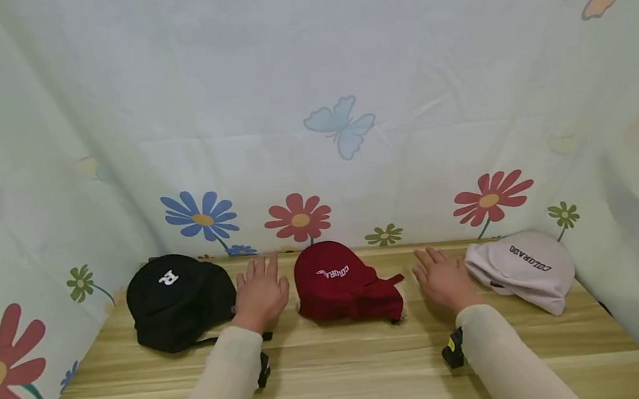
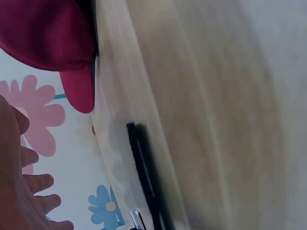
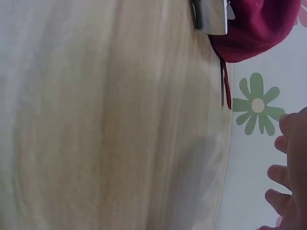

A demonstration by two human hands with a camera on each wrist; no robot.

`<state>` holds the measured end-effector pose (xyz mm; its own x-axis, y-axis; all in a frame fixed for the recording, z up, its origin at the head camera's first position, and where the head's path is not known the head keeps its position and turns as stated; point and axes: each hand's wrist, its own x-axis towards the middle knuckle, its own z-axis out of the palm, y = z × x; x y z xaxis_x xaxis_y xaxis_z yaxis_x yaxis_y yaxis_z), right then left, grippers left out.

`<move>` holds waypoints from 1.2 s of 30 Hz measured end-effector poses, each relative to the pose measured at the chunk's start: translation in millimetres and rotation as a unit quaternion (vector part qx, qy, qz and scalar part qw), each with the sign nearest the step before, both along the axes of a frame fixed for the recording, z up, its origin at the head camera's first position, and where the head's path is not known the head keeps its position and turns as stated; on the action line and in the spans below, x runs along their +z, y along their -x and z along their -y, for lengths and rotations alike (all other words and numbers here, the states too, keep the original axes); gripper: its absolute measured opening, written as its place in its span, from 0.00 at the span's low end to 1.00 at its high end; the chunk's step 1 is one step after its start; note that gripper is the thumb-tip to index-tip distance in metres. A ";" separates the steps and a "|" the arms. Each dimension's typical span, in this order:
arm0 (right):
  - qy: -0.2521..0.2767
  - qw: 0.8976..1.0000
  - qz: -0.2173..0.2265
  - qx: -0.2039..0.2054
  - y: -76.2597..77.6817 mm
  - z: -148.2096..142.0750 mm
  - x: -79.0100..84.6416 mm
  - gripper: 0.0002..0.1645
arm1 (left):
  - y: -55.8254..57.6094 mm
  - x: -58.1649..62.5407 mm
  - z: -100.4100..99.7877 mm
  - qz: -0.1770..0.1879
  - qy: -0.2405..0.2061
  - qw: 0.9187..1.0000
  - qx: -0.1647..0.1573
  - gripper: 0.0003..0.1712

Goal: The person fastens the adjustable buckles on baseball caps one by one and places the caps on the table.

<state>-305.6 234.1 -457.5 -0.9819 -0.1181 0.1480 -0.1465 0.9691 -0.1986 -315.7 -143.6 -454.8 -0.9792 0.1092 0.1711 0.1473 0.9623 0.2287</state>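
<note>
Three caps sit in a row on the wooden table. A black cap (image 1: pixel 188 302) with a white letter R is at the left, its strap trailing toward the front. In the middle is a dark red cap (image 1: pixel 342 286) marked COLORADO; both wrist views also catch part of it. At the right lies a pale cap (image 1: pixel 522 268) with dark COLORADO lettering. My left hand (image 1: pixel 260 292), fingers extended, is between the black and red caps and holds nothing. Between the red and pale caps is my right hand (image 1: pixel 444 277), also empty, its fingers spread near the pale cap's edge.
The wood-grain table (image 1: pixel 342 383) reaches back to a white cloth backdrop (image 1: pixel 255 67) printed with flowers and butterflies. Cloth also hangs along the left and right sides. A black wrist device (image 1: pixel 453 349) is strapped at my right sleeve, another (image 1: pixel 264 370) at my left.
</note>
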 end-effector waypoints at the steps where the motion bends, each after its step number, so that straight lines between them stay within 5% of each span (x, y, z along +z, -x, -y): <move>1: -0.001 1.000 -0.003 0.002 -0.6 0.5 -0.6 0.30 | -0.8 -0.7 -0.2 -0.001 0.000 1.000 0.000 0.34; 15: 0.015 1.000 -0.012 0.023 -14.5 11.3 -2.9 0.31 | -16.9 -7.0 -11.6 -0.021 -0.019 1.000 -0.009 0.33; 30: 0.038 0.998 -0.018 0.055 -31.6 23.7 -4.3 0.29 | -36.1 -8.8 -23.6 0.008 -0.015 1.000 -0.010 0.36; 36: 0.061 0.995 -0.028 0.068 -39.4 26.9 -4.5 0.26 | -43.4 -10.5 -26.2 0.028 -0.046 0.998 -0.023 0.34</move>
<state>-266.2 207.2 -462.0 -0.9481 -0.2269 0.2229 -0.2884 0.9087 -0.3018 -272.3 -117.4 -465.4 -0.9819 0.1408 0.1268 0.1752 0.9295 0.3245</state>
